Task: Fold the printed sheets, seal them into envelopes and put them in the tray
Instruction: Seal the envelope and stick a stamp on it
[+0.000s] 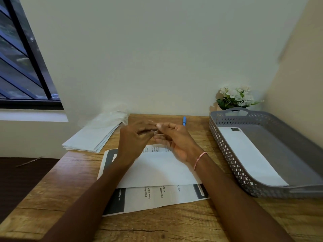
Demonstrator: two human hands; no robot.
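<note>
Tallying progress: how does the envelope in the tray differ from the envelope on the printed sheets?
The tray envelope lies in the grey tray; the desk envelope rests on the printed sheets. The tray envelope bears a dark mark at its far corner; the desk envelope looks plain. Both are white and flat.

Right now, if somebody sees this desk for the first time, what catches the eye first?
The left hand and right hand meet at mid-desk, pinching a thin strip above a white envelope lying on printed sheets. At the right, a grey perforated tray holds a second envelope.
</note>
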